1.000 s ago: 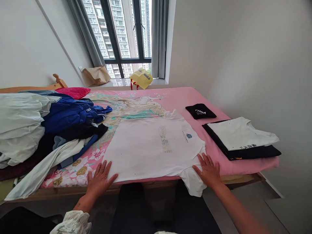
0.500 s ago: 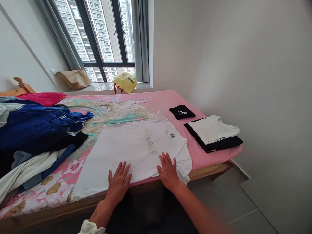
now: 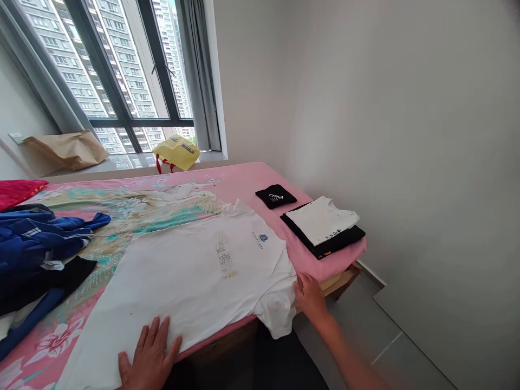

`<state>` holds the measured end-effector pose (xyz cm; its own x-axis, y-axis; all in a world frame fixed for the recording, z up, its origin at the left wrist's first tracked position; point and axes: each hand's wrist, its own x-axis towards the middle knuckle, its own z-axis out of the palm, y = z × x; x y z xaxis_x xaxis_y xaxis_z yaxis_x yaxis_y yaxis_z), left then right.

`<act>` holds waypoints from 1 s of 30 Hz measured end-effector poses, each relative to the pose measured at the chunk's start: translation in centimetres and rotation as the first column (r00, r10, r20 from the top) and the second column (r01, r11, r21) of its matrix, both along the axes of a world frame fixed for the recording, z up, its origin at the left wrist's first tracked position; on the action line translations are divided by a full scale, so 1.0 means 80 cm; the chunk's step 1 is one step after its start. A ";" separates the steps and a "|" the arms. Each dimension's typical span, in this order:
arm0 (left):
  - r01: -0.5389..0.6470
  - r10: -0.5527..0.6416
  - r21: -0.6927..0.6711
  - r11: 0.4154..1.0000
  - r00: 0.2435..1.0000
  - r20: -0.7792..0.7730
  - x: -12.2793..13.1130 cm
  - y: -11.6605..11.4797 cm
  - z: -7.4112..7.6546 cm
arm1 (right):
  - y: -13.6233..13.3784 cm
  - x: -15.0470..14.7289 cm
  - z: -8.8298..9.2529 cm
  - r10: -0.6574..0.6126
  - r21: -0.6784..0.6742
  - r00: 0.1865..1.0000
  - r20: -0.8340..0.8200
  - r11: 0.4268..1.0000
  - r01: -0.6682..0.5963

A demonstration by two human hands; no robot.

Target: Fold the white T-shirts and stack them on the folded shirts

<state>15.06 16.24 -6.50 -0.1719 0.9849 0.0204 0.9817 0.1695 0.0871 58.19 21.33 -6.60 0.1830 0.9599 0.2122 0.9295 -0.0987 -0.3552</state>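
Note:
A white T-shirt [image 3: 174,276] lies spread flat on the bed, with a small blue crest and lines of print on its front. Its hem points to the lower left and its shoulders to the right. My left hand [image 3: 150,355] rests open on the lower part of the shirt near the bed's front edge, fingers spread. At the shoulder edge above the near sleeve, my right hand [image 3: 311,298] has its fingers bent and closed on the shirt's fabric. The near sleeve hangs over the bed's edge.
A folded black garment [image 3: 276,196] and a stack with a folded white shirt [image 3: 323,219] on top lie at the bed's right end. Blue clothes [image 3: 36,244] are heaped at left. A yellow bag [image 3: 177,153] and a brown paper bag [image 3: 67,150] sit by the window.
My right hand has moved right, from lying open on the shirt to its shoulder edge, and its fingers have closed. My left hand has slid toward the hem. The view has turned right.

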 end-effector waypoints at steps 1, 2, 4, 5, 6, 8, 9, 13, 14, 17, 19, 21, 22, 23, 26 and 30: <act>-0.013 0.013 0.053 0.998 1.000 -0.009 0.009 0.006 0.002 | 0.006 0.003 0.004 -0.009 0.028 1.000 -0.030 1.000 0.010; -0.002 0.002 0.070 0.998 1.000 -0.009 0.019 0.013 0.006 | 0.013 0.005 0.007 -0.019 0.044 0.998 -0.060 0.999 0.022; 0.093 -0.095 0.056 0.994 0.995 0.026 0.044 0.029 0.016 | 0.027 0.008 0.014 -0.031 0.034 0.994 -0.107 0.999 0.035; 0.159 -0.161 0.043 0.986 0.985 0.057 0.058 0.038 0.022 | 0.033 0.008 0.018 -0.033 0.010 0.992 -0.124 0.999 0.034; 0.227 -0.229 0.031 0.973 0.969 0.091 0.073 0.048 0.028 | 0.039 0.009 0.021 -0.037 -0.023 0.990 -0.139 0.999 0.034; 0.337 -0.336 0.012 0.941 0.932 0.137 0.107 0.071 0.041 | 0.047 0.010 0.027 -0.052 -0.111 0.985 -0.167 0.993 0.034; 0.382 -0.378 -0.001 0.924 0.914 0.151 0.125 0.083 0.047 | 0.051 0.010 0.029 -0.065 -0.157 0.981 -0.182 0.987 0.036; 0.515 -0.494 -0.076 0.854 0.848 0.193 0.197 0.138 0.064 | 0.058 0.015 0.030 -0.112 -0.272 0.966 -0.234 0.961 0.045; 0.539 -0.514 -0.095 0.837 0.834 0.201 0.213 0.151 0.066 | 0.059 0.016 0.029 -0.115 -0.274 0.964 -0.242 0.961 0.046; 0.603 -0.570 -0.147 0.784 0.793 0.214 0.258 0.183 0.067 | 0.062 0.021 0.022 -0.118 -0.259 0.960 -0.254 0.965 0.050; 0.642 -0.609 -0.163 0.749 0.764 0.213 0.284 0.201 0.065 | 0.065 0.024 0.019 -0.123 -0.258 0.957 -0.262 0.965 0.054; 0.682 -0.651 -0.162 0.713 0.730 0.210 0.308 0.217 0.061 | 0.069 0.025 0.018 -0.129 -0.267 0.953 -0.274 0.962 0.054; 0.702 -0.671 -0.151 0.696 0.711 0.210 0.320 0.224 0.058 | 0.071 0.026 0.019 -0.134 -0.275 0.950 -0.281 0.960 0.054; 0.719 -0.690 -0.134 0.682 0.693 0.212 0.331 0.231 0.056 | 0.073 0.026 0.020 -0.137 -0.282 0.948 -0.288 0.958 0.053; 0.758 -0.726 -0.090 0.646 0.647 0.234 0.361 0.252 0.048 | 0.078 0.027 0.020 -0.132 -0.268 0.939 -0.317 0.962 0.045; 0.758 -0.720 -0.093 0.645 0.644 0.259 0.383 0.276 0.033 | 0.074 0.029 0.003 -0.138 -0.212 0.875 -0.464 0.976 0.042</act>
<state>45.72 38.30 -3.89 0.6338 0.7646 -0.1167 0.7525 -0.5746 0.3219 60.47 27.21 -6.39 0.3024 0.9472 -0.1065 0.6376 -0.2841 -0.7161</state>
